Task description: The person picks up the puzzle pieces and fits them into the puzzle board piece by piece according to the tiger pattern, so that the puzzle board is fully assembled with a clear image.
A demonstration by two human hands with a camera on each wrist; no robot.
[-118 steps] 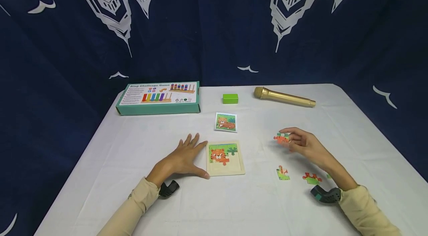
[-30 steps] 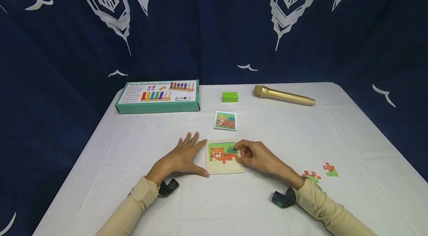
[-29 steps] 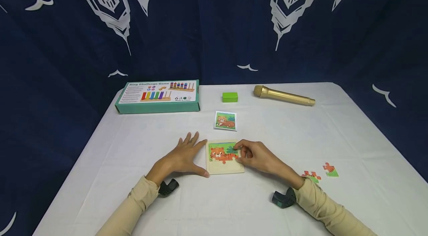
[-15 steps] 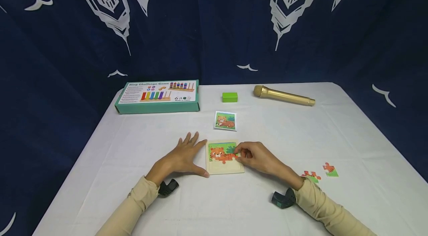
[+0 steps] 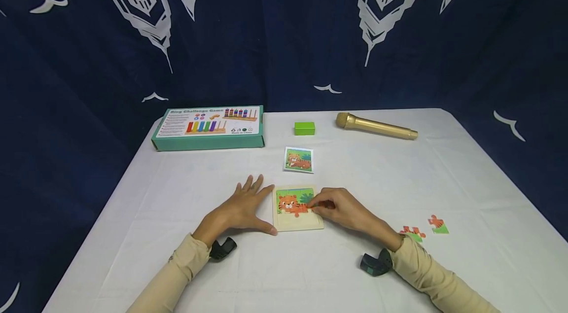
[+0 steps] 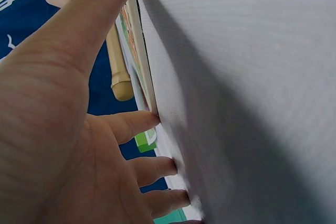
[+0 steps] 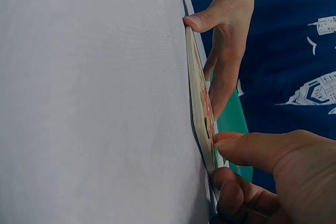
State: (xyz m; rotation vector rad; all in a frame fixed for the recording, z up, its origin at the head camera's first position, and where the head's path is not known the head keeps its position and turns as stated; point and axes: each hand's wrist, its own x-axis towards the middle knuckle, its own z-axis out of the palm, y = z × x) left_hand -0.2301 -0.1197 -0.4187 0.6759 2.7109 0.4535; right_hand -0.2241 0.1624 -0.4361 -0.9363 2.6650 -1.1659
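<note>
A shallow wooden puzzle tray (image 5: 299, 224) holds a partly filled tiger picture in its upper part. My left hand (image 5: 241, 207) lies spread at its left side, thumb and forefinger touching the frame's edge. In the left wrist view its fingers (image 6: 134, 125) are straight. My right hand (image 5: 339, 207) pinches an orange puzzle piece (image 5: 310, 206) at the right of the picture; the fingers hide most of the piece. In the right wrist view the right thumb (image 7: 241, 148) is at the tray's surface. Two loose pieces, one (image 5: 412, 233) and another (image 5: 438, 224), lie beyond the right forearm.
Behind the tray lies a small tiger picture card (image 5: 299, 160). Farther back are a green block (image 5: 304, 128), a gold microphone (image 5: 376, 126) and a teal game box (image 5: 208, 128). A white cloth covers the table (image 5: 266, 273). A dark blue curtain (image 5: 301, 47) hangs behind.
My right hand has brought a piece from the table's right side to the tray. In the last half second its fingertips shifted slightly left over the picture. The left hand stays put.
</note>
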